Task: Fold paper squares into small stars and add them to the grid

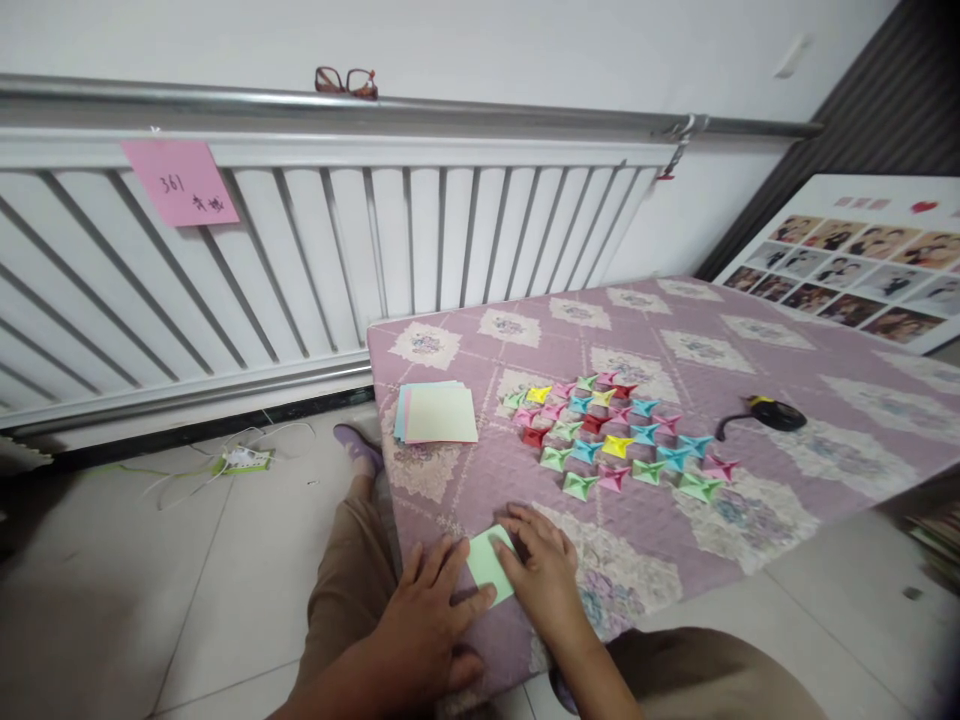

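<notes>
Paper is getting folded, maybe: left hand is lying open, right hand curling (grip hidden); creasing is needing care.

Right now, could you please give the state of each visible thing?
Green paper: flat, layers unclear
Left grip: spread, touching green paper
Right grip: bent, touching green paper
Paper stack: flat, edges uneven
Small paper pieces: folded, in rows
Pink note: hanging, written on
Glasses: perched on pipe
Black object: lying, unidentifiable

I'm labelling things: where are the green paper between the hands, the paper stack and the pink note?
Green paper (pixel 489 564), head view: middle of the sheet.
Paper stack (pixel 441 415), head view: top sheet.
Pink note (pixel 184 183), head view: its middle.
</notes>
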Motion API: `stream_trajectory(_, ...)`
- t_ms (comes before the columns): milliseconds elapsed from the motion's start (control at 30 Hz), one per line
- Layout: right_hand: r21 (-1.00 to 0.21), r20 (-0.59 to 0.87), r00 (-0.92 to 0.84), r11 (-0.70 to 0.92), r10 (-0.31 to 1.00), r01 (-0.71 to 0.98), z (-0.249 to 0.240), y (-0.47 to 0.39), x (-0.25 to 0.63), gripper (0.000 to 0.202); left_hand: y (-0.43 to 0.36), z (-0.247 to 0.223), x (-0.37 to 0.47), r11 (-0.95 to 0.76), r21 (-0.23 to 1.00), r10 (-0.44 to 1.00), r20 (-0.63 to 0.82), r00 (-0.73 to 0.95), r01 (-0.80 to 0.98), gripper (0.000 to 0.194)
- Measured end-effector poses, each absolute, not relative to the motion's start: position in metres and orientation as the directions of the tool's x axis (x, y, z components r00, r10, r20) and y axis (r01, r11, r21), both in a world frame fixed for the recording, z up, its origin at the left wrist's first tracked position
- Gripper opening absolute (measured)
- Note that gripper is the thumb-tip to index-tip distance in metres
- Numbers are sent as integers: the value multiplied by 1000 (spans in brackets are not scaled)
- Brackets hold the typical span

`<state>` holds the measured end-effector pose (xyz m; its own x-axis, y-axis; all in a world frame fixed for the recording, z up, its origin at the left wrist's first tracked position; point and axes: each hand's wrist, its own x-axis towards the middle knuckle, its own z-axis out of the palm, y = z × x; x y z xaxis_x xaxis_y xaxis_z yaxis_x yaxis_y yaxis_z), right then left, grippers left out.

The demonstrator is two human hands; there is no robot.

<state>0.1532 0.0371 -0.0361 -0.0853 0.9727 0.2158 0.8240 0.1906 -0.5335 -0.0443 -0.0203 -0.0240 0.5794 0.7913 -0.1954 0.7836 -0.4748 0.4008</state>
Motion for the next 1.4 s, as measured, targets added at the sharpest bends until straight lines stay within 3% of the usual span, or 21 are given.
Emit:
stream_trajectory(267, -540, 203, -100, 197, 974, 818, -39, 40, 154, 10, -21, -35, -47, -505, 372, 795, -151, 588, 779, 77)
stream_trajectory(500, -439, 369, -242, 398, 897, 805, -47, 31, 163, 8, -22, -35, -47, -513, 369, 796, -133, 591, 775, 77)
stream_trajectory(667, -381, 434, -220, 399, 874, 834, -34, 20, 157, 8, -22, -36, -48, -497, 398, 819, -79, 569, 771, 83)
stream_trajectory(767, -379, 405, -225, 386, 886, 841, -30, 17, 154, 12, -20, -34, -46, -446, 418, 865, -23, 501, 791, 67)
stream_trajectory(933, -405, 382, -236, 392, 894, 826, -35, 19, 157, 14, -4, -25, -30, -315, 474, 947, 105, 303, 822, 17)
stream_trajectory(1133, -412, 362, -314, 453, 878, 790, -37, 20, 165, 12, 22, -19, -20, -221, 461, 974, 64, 216, 860, 5)
stream_trajectory(1400, -417, 376, -335, 481, 864, 771, -38, 19, 169, 13, 30, -20, -26, -350, 440, 932, 74, 355, 827, 10)
